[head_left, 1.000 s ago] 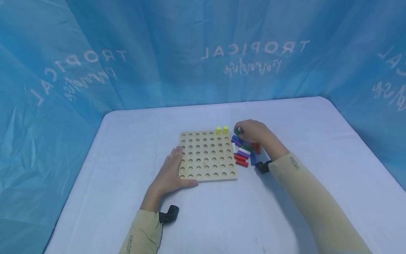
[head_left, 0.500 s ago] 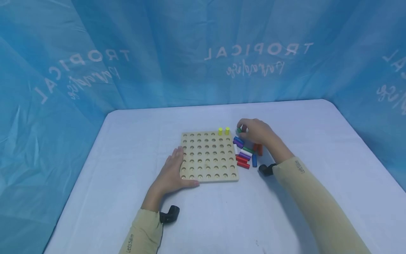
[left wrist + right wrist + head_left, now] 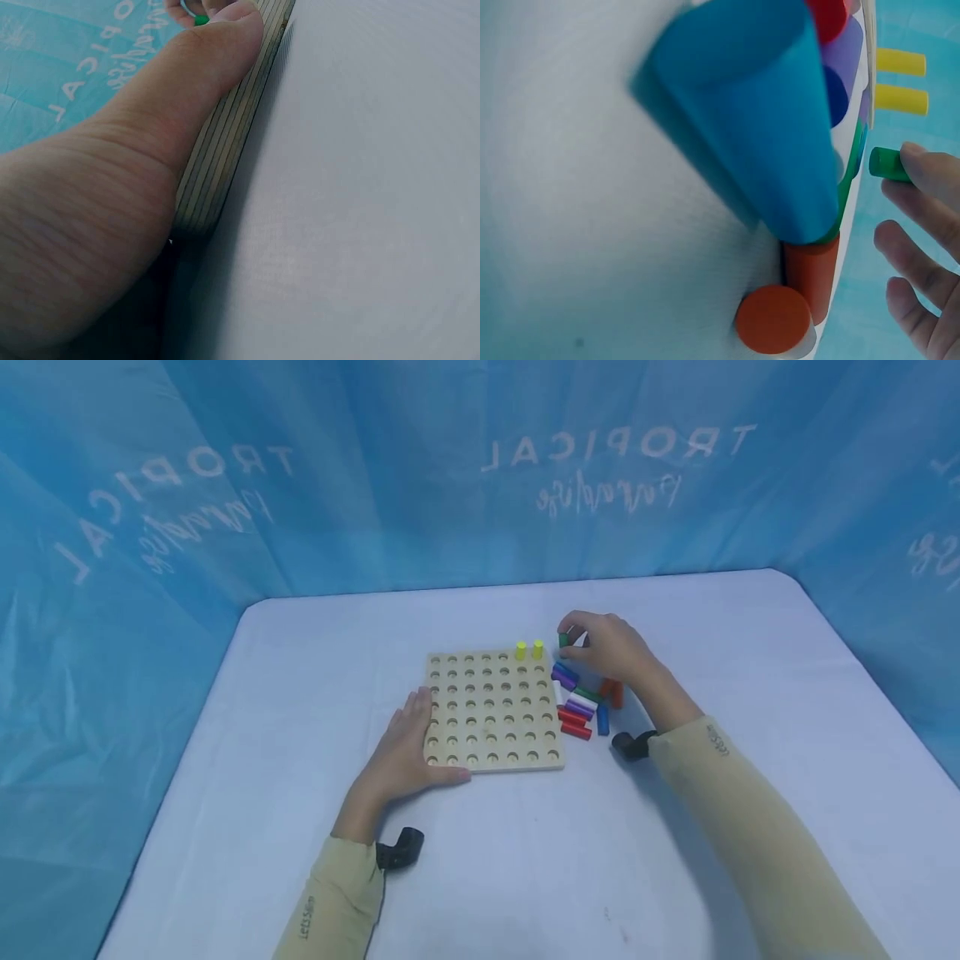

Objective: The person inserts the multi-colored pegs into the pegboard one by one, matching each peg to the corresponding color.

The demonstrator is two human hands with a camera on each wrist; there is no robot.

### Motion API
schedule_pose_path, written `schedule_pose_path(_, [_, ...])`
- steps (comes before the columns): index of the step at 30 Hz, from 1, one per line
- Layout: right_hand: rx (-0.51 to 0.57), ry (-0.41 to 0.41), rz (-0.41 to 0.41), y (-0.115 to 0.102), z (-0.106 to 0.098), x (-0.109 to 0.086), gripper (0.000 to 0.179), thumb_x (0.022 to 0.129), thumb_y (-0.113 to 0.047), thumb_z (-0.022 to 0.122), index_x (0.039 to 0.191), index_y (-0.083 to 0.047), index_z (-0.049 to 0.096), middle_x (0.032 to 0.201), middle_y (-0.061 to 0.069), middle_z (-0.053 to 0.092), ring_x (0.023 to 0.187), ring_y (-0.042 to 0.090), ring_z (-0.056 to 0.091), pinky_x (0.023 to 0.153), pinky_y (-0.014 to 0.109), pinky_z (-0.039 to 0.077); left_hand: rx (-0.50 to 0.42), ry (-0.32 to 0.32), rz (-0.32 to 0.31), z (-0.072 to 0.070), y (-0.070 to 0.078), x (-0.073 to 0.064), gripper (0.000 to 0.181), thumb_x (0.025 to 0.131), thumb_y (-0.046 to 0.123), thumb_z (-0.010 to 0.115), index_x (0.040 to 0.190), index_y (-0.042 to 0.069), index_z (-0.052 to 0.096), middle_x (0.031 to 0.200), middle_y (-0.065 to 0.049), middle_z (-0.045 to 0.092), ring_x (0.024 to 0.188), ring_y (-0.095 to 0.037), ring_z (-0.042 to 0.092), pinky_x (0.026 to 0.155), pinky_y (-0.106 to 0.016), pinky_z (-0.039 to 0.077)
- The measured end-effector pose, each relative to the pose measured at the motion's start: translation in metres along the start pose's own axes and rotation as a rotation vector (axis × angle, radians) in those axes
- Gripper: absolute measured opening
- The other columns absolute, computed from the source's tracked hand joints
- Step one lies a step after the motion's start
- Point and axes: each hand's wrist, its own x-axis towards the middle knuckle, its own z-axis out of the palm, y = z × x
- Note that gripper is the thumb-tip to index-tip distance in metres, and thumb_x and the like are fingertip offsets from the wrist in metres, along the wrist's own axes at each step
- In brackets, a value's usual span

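Observation:
A square wooden pegboard (image 3: 489, 712) with rows of round holes lies on the table, two yellow pegs (image 3: 529, 650) upright in its far right corner. My left hand (image 3: 401, 747) rests along the board's left side, fingers straight, thumb against the near edge; in the left wrist view the thumb (image 3: 202, 60) lies along the layered edge. Just beyond the board's far right corner, my right hand (image 3: 611, 647) pinches a green peg (image 3: 887, 164) between thumb and fingertip. The other fingers of that hand are spread apart in the right wrist view.
Right of the board lies a loose cluster of pegs: red pegs (image 3: 575, 724), a blue peg (image 3: 603, 720), orange pegs (image 3: 612, 691), and purple, white and green ones. The white-covered table (image 3: 465, 860) meets a blue curtain (image 3: 420, 485) at its far edge.
My right hand has lifted the green peg slightly, turning it upright, and the fingers now show more spread. The left hand stays at the board. The head view has tilted a little.

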Motion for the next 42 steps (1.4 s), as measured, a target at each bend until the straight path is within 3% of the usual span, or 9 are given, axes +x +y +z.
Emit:
schedule_pose_path(9, [0.017,0.029,-0.034,-0.008,-0.005,0.002,0.039,0.091,-0.024,0.073,0.127,-0.018,0.061,0.118,0.006,0.068,0.107,0.026,0.061,0.094,0.048,0.053,-0.006,0.017,-0.002,-0.009,-0.001,-0.001,0.146,0.059,0.07,0.083,0.16,0.011,-0.004,0.168,-0.006,-0.002,0.157,-0.021,-0.005,0.129,-0.041,0.001])
schedule_pose_path(23, [0.061,0.091,-0.165,-0.02,0.002,-0.004,0.035,0.089,-0.025,0.075,0.122,-0.016,0.067,0.111,0.001,0.071,0.097,0.02,0.061,0.081,0.037,0.053,-0.009,0.004,-0.014,-0.006,-0.005,-0.003,0.146,0.059,0.071,0.083,0.16,0.011,-0.004,0.169,-0.005,-0.002,0.157,-0.021,-0.005,0.128,-0.042,0.001])
schedule_pose_path(33, [0.037,0.079,-0.192,-0.027,0.005,-0.008,0.032,0.088,-0.026,0.076,0.118,-0.017,0.071,0.107,-0.002,0.073,0.094,0.018,0.062,0.079,0.036,0.052,0.009,0.0,0.011,-0.001,-0.006,0.004,0.147,0.058,0.073,0.082,0.16,0.012,-0.006,0.169,-0.004,-0.002,0.156,-0.019,-0.005,0.128,-0.041,0.001])
schedule_pose_path(42, [-0.011,0.031,-0.22,-0.037,0.015,-0.005,0.027,0.088,-0.03,0.077,0.112,-0.019,0.072,0.103,-0.001,0.074,0.086,0.019,0.059,0.072,0.034,0.05,0.006,0.011,0.01,-0.001,-0.004,-0.001,0.146,0.059,0.069,0.084,0.16,0.009,-0.004,0.168,-0.006,-0.001,0.157,-0.021,-0.003,0.129,-0.041,0.002])
